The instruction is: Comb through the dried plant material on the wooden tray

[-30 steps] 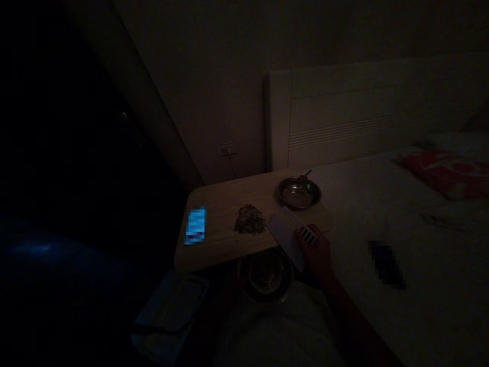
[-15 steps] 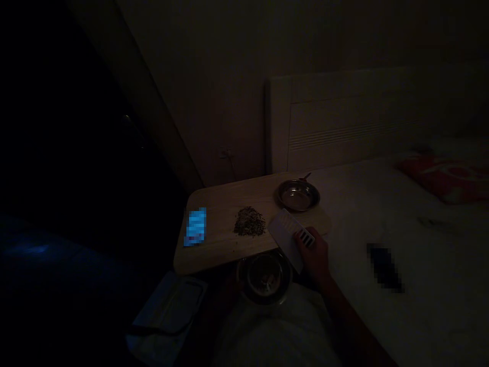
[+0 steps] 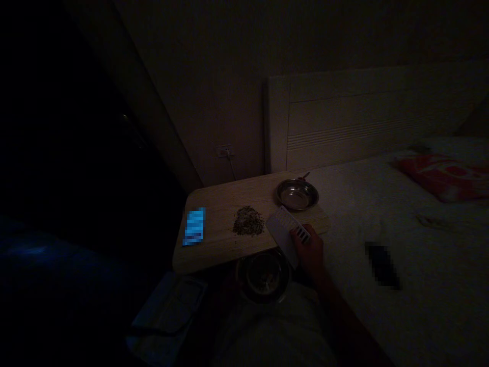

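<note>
The room is very dim. My right hand [image 3: 311, 252] is closed on a flat white card-like scraper [image 3: 284, 233] with dark stripes at one end, held tilted at the near right edge of a small wooden table [image 3: 214, 204]. A heap of small greenish-brown grains [image 3: 248, 222] lies on the table just left of the scraper. Below the table's near edge sits a metal bowl [image 3: 263, 275] on my lap. My left hand is out of sight.
An empty steel dish [image 3: 297, 194] stands at the table's far right. A lit phone [image 3: 194, 226] lies on its left part. A bed with a white headboard [image 3: 367, 114] and a red pillow [image 3: 445, 173] fills the right. A wall socket [image 3: 224, 151] is behind.
The hand with the scraper has edged slightly left, toward the grain heap. The view has shifted a little.
</note>
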The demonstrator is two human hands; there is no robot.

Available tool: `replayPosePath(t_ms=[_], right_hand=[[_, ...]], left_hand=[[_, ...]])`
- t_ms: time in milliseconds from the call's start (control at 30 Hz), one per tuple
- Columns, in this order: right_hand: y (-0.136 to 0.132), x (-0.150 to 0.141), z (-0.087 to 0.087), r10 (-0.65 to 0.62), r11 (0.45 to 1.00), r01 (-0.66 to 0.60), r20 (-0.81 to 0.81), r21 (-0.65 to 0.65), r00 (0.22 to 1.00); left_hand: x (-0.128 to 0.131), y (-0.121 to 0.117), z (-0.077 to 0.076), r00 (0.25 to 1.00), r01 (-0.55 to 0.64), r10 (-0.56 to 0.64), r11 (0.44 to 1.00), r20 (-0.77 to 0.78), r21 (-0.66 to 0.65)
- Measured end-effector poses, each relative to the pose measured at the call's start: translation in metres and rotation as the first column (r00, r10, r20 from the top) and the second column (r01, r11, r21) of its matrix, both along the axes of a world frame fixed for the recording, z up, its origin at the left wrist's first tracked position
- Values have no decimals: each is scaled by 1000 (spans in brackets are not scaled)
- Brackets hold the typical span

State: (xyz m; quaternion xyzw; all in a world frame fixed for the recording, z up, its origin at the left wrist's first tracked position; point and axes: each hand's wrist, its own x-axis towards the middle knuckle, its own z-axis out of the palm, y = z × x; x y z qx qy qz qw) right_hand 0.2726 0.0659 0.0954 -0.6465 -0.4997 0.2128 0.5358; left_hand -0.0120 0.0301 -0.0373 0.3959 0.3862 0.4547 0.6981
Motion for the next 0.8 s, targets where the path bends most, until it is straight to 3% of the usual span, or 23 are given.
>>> replayPosePath(t_ms=[300,467,633,800], right_hand=[[3,-4,-5,-24,999,24,4,26,1000],[1,-3,-2,-48,999,48,8,22,999],[1,-4,-3,-29,999,29,19,17,999],[-1,3,-6,-64,998,63,26,20,998]], left_hand=[[-4,3,-8,997,-16,19,999,-81,40],[2,1,6,999,-46,45,999,-24,-26],[6,-2,24,1000,4,-4,1000,-13,-12],[8,-1,28,1000,15,-16,1000,17,25]])
